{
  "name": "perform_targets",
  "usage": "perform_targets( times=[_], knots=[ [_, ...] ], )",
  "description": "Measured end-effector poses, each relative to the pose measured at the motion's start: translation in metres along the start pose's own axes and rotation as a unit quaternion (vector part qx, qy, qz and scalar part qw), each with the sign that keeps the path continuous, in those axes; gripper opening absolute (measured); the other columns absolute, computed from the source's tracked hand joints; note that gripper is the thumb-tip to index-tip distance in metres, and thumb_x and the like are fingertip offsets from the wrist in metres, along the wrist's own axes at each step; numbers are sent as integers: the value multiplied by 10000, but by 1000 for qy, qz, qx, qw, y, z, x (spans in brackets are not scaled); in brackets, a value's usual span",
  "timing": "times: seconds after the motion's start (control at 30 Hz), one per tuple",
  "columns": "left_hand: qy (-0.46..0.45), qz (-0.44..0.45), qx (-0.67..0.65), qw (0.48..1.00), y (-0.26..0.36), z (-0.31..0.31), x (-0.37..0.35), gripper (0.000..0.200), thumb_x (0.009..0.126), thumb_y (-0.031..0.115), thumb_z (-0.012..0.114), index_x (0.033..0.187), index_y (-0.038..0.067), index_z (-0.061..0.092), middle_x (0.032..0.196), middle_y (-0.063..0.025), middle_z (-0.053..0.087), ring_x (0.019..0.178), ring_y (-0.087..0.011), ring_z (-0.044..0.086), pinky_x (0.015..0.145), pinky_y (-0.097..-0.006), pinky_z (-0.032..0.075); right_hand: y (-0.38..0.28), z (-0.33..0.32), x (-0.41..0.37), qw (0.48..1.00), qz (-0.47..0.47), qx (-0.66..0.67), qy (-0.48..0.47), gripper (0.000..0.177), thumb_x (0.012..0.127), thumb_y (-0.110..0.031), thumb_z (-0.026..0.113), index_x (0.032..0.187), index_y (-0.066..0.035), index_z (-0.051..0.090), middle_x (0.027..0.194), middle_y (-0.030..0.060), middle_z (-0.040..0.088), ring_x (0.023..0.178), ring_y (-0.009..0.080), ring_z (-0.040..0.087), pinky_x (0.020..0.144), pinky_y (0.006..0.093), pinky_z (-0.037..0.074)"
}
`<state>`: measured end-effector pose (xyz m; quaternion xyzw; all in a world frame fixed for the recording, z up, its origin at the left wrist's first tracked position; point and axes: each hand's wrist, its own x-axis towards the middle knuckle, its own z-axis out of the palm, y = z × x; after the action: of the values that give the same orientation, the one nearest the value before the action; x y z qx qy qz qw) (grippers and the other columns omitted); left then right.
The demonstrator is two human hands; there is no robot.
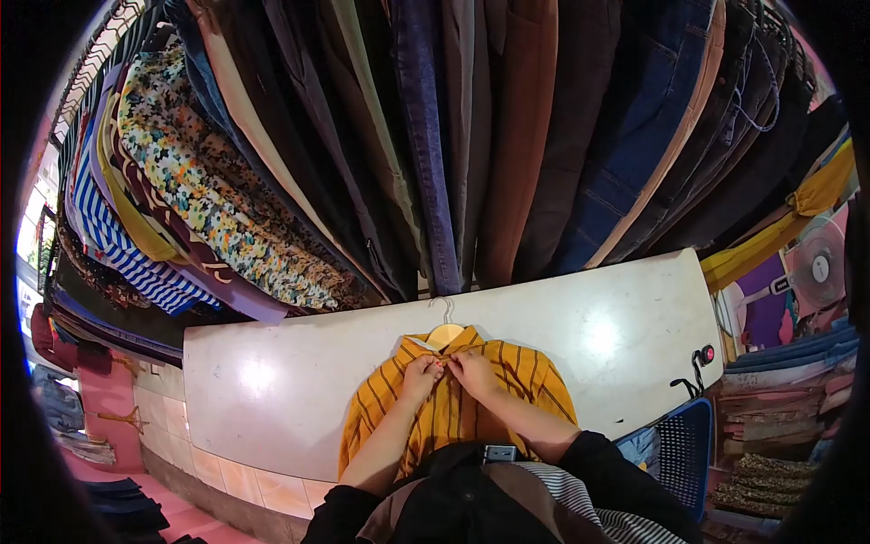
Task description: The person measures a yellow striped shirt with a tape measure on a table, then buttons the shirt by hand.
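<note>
Mustard, dark-striped shirt point(446, 412) drapes a curved hanger point(445, 338) while left hand point(421, 377) and right hand point(474, 373) pinch its front, grip closed.

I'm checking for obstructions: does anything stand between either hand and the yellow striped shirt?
Nothing visible does: the left hand and right hand both pinch the yellow striped shirt at its front, just below the collar.

Looks like a clothing shop, pretty small by the feel of it. There's a packed row of hanging trousers point(521, 136), a floral garment point(186, 150) and a striped top point(113, 240) to the left, plus folded jeans point(793, 354) stacked at right.
</note>
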<state>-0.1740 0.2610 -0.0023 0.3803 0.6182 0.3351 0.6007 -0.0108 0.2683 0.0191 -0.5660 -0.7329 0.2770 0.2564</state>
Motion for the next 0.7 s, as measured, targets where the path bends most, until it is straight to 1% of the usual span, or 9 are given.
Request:
perform_targets(
  times=[0.03, 0.13, 0.23, 0.27, 0.37, 0.47, 0.57, 0.67, 0.7],
  knots=[
    [3, 5, 7, 1000, 2, 0, -3, 77, 937, 49, 538, 899, 0, 584, 767, -10, 597, 669, -88, 527, 644, -239, 458, 0, -9, 0, 1000, -4, -4, -28, 205, 825, -171, 641, 959, -19, 616, 891, 169, 610, 763, 348, 616, 675, 426, 517],
    [0, 9, 17, 1000, 4, -2, -5, 75, 940, 56, 537, 901, 12, 584, 788, -12, 599, 680, -86, 527, 649, -242, 455, -13, -40, -4, 998, -7, -10, 60, 271, 811, -147, 660, 1052, -42, 596, 978, 145, 589, 823, 327, 611, 691, 409, 518],
    [3, -9, -2, 1000, 13, -1, -8, 75, 945, 74, 537, 904, 27, 579, 814, -12, 601, 688, -85, 531, 641, -244, 449, -20, -62, 3, 979, -188, -41, 74, 338, 801, -138, 685, 1122, -103, 585, 1052, 139, 544, 809, 305, 582, 667, 388, 501],
    [5, -18, -11, 1000, 18, 1, -9, 77, 947, 82, 536, 905, 33, 576, 823, -11, 602, 690, -84, 532, 638, -245, 447, -20, -63, 7, 967, -235, -52, 82, 282, 806, -127, 667, 1079, -103, 597, 1039, 106, 557, 808, 276, 578, 696, 368, 500],
    [-12, -54, -17, 998, 23, -3, -7, 88, 958, 107, 529, 908, 44, 565, 806, 2, 582, 696, -86, 538, 626, -241, 441, 0, -41, 4, 983, -166, -63, 47, 270, 791, -114, 647, 1057, -105, 602, 1029, 77, 559, 859, 266, 578, 720, 363, 496],
    [-20, -63, -42, 997, 23, -11, -2, 99, 965, 130, 528, 911, 54, 561, 785, 19, 556, 695, -87, 540, 617, -240, 437, 6, -49, -5, 962, -233, -131, -47, 249, 771, -111, 635, 1019, -94, 622, 971, 75, 566, 912, 271, 580, 731, 374, 494],
    [-18, -53, -62, 997, 26, -10, 1, 97, 963, 132, 531, 910, 56, 560, 768, 24, 534, 702, -84, 543, 619, -239, 438, 9, -38, -17, 959, -229, -166, -27, 226, 748, -84, 627, 974, -88, 640, 901, 81, 567, 918, 272, 584, 727, 379, 491],
    [9, 21, -24, 999, 13, -7, 4, 92, 934, 117, 571, 958, 33, 540, 884, -29, 579, 761, -129, 573, 681, -273, 473, 3, -35, -26, 975, -184, -126, 9, 200, 774, -64, 606, 969, -73, 649, 884, 96, 568, 908, 286, 584, 750, 379, 492],
    [21, 47, -4, 999, 12, -5, -1, 107, 925, 112, 584, 970, 28, 535, 912, -42, 588, 779, -141, 579, 697, -282, 480, -1, -35, -32, 986, -148, -76, 4, 203, 786, -63, 595, 982, -64, 646, 890, 108, 573, 897, 303, 586, 752, 382, 494]
  ],
)
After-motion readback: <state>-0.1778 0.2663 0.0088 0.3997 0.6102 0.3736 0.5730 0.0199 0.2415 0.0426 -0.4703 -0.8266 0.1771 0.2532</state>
